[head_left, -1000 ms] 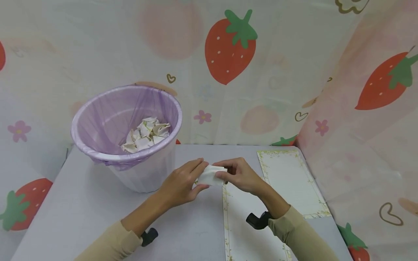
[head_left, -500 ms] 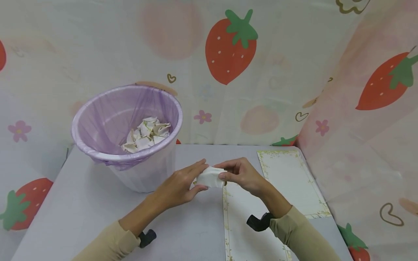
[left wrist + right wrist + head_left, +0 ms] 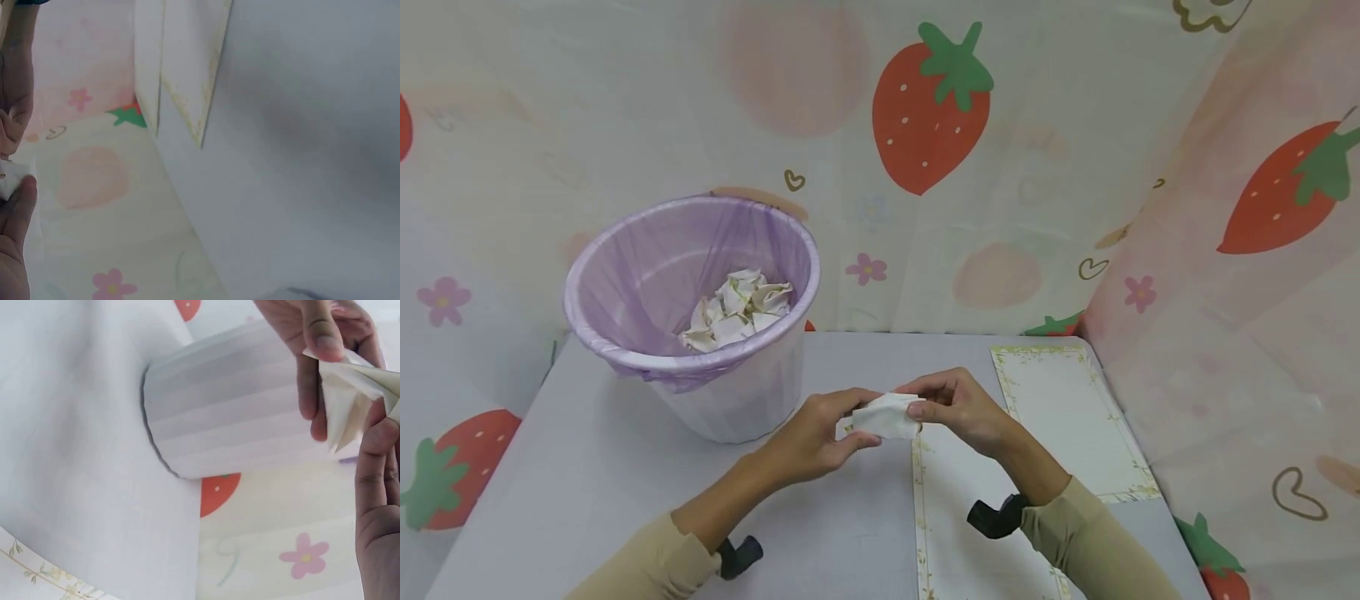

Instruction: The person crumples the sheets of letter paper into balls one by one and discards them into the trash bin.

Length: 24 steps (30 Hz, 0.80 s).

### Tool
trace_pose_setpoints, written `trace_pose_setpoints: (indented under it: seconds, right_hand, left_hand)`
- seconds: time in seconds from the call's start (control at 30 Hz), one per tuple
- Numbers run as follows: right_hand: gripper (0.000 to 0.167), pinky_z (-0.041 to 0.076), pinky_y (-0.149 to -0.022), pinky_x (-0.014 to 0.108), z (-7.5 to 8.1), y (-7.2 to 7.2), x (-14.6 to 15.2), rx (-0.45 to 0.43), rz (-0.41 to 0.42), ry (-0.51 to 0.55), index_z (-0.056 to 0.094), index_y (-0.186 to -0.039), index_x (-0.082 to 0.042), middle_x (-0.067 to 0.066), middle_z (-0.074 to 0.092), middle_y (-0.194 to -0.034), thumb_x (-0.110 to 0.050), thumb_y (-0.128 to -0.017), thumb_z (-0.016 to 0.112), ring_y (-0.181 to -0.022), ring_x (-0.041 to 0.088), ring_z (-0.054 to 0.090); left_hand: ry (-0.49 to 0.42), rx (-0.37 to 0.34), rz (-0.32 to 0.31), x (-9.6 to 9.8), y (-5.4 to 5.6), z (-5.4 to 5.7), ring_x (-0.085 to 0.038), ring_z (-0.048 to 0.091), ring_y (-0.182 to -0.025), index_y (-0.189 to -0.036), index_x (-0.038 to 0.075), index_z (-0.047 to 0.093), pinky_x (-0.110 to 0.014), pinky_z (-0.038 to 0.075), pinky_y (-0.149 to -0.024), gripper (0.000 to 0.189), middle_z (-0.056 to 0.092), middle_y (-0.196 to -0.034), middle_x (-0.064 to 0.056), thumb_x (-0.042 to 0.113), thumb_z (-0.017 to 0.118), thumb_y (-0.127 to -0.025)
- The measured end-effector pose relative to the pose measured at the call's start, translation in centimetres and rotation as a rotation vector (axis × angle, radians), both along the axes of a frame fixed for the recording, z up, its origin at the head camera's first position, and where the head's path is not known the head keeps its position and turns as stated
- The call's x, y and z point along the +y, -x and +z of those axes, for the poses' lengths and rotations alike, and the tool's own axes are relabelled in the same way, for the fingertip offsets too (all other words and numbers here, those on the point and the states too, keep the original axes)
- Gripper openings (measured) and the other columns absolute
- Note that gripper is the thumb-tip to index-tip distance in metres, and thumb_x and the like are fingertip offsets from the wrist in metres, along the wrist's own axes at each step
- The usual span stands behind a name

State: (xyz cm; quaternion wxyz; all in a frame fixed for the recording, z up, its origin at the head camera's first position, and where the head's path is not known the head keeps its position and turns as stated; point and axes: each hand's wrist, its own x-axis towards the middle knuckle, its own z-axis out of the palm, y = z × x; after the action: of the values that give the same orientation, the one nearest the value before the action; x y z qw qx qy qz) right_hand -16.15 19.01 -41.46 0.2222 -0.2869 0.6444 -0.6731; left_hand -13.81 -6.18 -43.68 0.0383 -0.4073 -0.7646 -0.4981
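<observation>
Over the table [image 3: 625, 500], to the right of the bin [image 3: 752, 408], we hold the folded white paper [image 3: 886, 417] between both hands. Our left hand [image 3: 820, 433] narrows its thumb and fingers on one end; our right hand [image 3: 966, 412] pinches the other. Over the last second, hands and paper shift slightly lower in the head view, while the crumpled papers [image 3: 733, 308] inside the bin look unchanged. We judge this a small adjustment of grip, the folding still in hand.
</observation>
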Motion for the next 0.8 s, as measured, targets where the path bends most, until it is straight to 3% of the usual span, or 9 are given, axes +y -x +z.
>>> trace_pose_setpoints:
  seconds: [0.17,0.27,0.37,0.47,0.57,0.67,0.73,0.8]
  right_hand:
    - [0.023,0.056,-0.078,0.028,-0.1,0.2,0.2,0.004,0.065,0.053,0.074,-0.115,-0.005,0.006,0.074,-0.107,-0.016,-0.094,0.070,-0.090,0.014,0.068]
    - [0.031,0.057,-0.077,0.029,0.2,0.1,0.2,0.023,0.067,0.027,0.069,-0.116,0.009,0.008,0.074,-0.107,-0.013,-0.094,0.070,-0.089,0.015,0.068]
    - [0.029,0.055,-0.067,0.028,0.6,0.0,0.0,0.125,-0.028,-0.054,0.067,-0.112,0.014,0.009,0.074,-0.098,-0.007,-0.092,0.071,-0.078,0.014,0.066]
    - [0.025,0.055,-0.063,0.026,0.8,-0.3,-0.9,0.376,-0.200,-0.183,0.071,-0.109,0.007,0.008,0.072,-0.091,-0.003,-0.087,0.075,-0.072,0.013,0.064]
    - [0.031,0.057,-0.066,0.027,0.5,-0.8,-2.1,0.745,-0.404,-0.321,0.071,-0.109,0.002,0.007,0.071,-0.093,-0.006,-0.081,0.082,-0.077,0.015,0.067]
    - [0.032,0.058,-0.071,0.032,0.1,-1.3,-3.1,1.093,-0.574,-0.382,0.071,-0.106,0.002,0.010,0.070,-0.097,-0.005,-0.077,0.085,-0.085,0.021,0.068]
    - [0.030,0.058,-0.071,0.033,-0.2,-1.6,-3.5,1.246,-0.637,-0.391,0.072,-0.102,0.002,0.011,0.070,-0.097,-0.003,-0.076,0.085,-0.087,0.024,0.068]
    - [0.028,0.058,-0.073,0.033,-0.4,-1.8,-3.8,1.320,-0.648,-0.383,0.073,-0.100,0.003,0.011,0.071,-0.097,0.000,-0.076,0.084,-0.088,0.026,0.067]
  left_hand:
    - [-0.138,-0.173,-0.003,0.5,-0.5,0.0,-0.014,0.069,-0.091,-0.114,0.005,0.068,-0.029,0.058,-0.082,0.035,0.073,-0.105,-0.003,0.007,0.082,-0.082]
    - [-0.178,-0.246,0.023,0.7,-0.7,-0.1,-0.016,0.071,-0.088,-0.110,0.003,0.070,-0.031,0.059,-0.076,0.034,0.073,-0.102,-0.007,0.004,0.083,-0.079]
    - [-0.188,-0.336,0.074,0.9,-0.9,-0.3,-0.017,0.072,-0.083,-0.108,-0.001,0.070,-0.030,0.060,-0.070,0.032,0.073,-0.100,-0.011,0.002,0.083,-0.079]
    - [-0.197,-0.441,0.162,1.1,-0.7,-0.7,-0.020,0.073,-0.082,-0.106,-0.004,0.069,-0.030,0.060,-0.068,0.030,0.073,-0.098,-0.017,0.001,0.082,-0.080]
    - [-0.204,-0.493,0.266,1.2,-0.3,-1.0,-0.024,0.073,-0.084,-0.103,-0.006,0.069,-0.030,0.060,-0.069,0.028,0.073,-0.097,-0.019,-0.001,0.082,-0.079]
    - [-0.222,-0.503,0.326,1.3,0.0,-0.9,-0.025,0.073,-0.083,-0.100,-0.005,0.070,-0.030,0.060,-0.068,0.027,0.074,-0.095,-0.018,-0.002,0.082,-0.077]
    - [-0.234,-0.515,0.348,1.5,0.1,-0.7,-0.024,0.073,-0.081,-0.099,-0.004,0.069,-0.030,0.059,-0.067,0.026,0.074,-0.093,-0.017,-0.001,0.083,-0.077]
    - [-0.254,-0.537,0.363,1.6,0.3,-0.5,-0.024,0.073,-0.080,-0.099,-0.003,0.069,-0.030,0.059,-0.067,0.026,0.074,-0.093,-0.016,-0.001,0.083,-0.077]
